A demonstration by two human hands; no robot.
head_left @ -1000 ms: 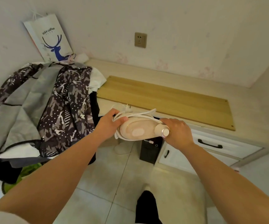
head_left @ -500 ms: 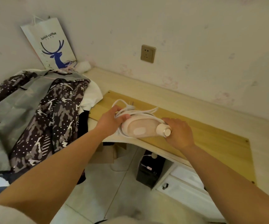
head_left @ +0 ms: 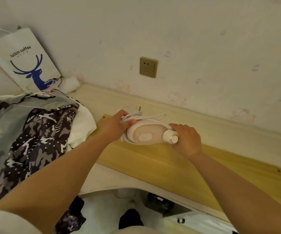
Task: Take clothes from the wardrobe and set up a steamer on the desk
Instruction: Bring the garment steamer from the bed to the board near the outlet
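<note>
Lying heaped at the left end of the table (head_left: 220, 132) are the clothes (head_left: 31, 141): a grey garment and a dark camouflage-patterned one can be counted, with something white beneath, though the pile may hide more. Behind them one white paper bag (head_left: 24, 59) printed with a blue deer leans against the wall. One wall socket (head_left: 148, 67) sits above the table, a little right of the bag. One yellow wooden board (head_left: 178, 166) lies flat on the table top.

Above the board's left part is the single steamer (head_left: 146, 135), pale pink and white, lying on its side between two hands. The left hand (head_left: 117, 127) closes its grip over the steamer's left end and the white cord (head_left: 144, 117) bundled there, with the one plug (head_left: 137, 112) sticking out just past the fingers. The right hand (head_left: 187, 139) closes its grip around the round handle end on the right. Whether the steamer touches the board cannot be told.

Below the table edge, a dark box (head_left: 160, 202) stands on the floor.
</note>
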